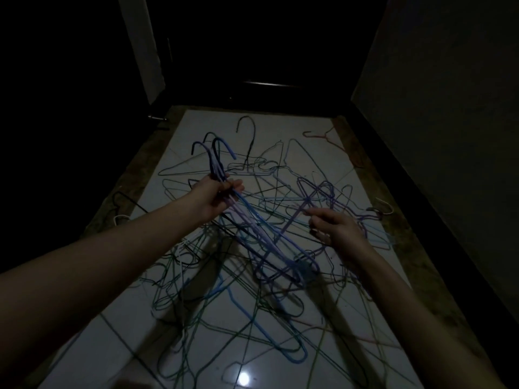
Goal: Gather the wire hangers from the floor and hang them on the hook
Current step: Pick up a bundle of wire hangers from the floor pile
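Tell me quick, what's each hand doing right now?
Left hand: holding a bunch of blue and purple wire hangers.
Right hand: fingers curled, grip cannot be told.
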`<state>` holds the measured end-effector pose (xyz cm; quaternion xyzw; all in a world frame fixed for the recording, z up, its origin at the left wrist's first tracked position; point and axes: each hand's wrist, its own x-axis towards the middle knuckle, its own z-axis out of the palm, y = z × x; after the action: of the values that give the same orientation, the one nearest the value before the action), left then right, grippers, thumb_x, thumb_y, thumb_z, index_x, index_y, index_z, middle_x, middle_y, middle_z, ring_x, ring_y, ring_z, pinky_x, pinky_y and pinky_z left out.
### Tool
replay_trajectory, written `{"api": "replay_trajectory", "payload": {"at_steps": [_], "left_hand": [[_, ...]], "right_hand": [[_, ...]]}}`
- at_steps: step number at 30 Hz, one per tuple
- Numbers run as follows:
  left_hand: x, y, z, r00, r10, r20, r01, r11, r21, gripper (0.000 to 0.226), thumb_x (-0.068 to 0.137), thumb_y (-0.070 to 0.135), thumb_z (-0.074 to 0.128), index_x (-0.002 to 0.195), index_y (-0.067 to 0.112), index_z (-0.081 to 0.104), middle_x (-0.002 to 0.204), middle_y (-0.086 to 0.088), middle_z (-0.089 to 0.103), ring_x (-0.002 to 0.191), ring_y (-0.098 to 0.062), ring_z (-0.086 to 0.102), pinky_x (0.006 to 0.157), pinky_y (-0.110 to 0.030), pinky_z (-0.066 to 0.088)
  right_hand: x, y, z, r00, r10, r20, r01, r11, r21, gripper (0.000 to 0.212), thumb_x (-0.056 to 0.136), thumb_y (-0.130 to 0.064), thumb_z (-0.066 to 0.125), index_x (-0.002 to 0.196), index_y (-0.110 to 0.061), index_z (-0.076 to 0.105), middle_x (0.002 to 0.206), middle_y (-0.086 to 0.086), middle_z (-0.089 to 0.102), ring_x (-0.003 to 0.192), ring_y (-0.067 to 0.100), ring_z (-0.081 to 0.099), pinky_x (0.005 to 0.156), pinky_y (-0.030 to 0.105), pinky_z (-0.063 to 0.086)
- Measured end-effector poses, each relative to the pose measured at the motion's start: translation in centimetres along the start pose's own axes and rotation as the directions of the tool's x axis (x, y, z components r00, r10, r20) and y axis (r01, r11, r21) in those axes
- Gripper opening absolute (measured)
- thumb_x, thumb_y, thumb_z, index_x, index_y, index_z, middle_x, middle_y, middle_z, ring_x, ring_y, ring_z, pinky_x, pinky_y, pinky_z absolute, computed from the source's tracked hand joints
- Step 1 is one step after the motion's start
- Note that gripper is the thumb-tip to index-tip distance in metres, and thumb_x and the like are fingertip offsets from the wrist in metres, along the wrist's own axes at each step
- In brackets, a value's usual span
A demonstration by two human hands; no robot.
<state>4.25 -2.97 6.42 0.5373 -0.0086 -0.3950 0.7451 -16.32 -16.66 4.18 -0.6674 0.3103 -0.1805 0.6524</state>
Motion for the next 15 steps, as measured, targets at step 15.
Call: {"api": "replay_trajectory", "payload": {"at_steps": [15], "left_hand": [[-0.3, 0.0, 0.4, 0.997, 0.065, 0.04, -0.066, 0.998, 0.005, 0.017, 0.095, -0.003, 0.044, 0.099, 0.012, 0.051, 0.091, -0.003, 0.057, 0.081, -0.014, 0.06, 0.066, -0.028, 0.046]], "right_hand": [[-0.9, 1.6, 1.8, 0.985, 0.037, 0.171, -0.027, 0.998, -0.06, 0.026, 0.091, -0.003, 0.054, 0.089, -0.023, 0.07, 0.1, -0.013, 0.067, 0.102, 0.01, 0.061, 0.089, 0.031, 0.051]]}}
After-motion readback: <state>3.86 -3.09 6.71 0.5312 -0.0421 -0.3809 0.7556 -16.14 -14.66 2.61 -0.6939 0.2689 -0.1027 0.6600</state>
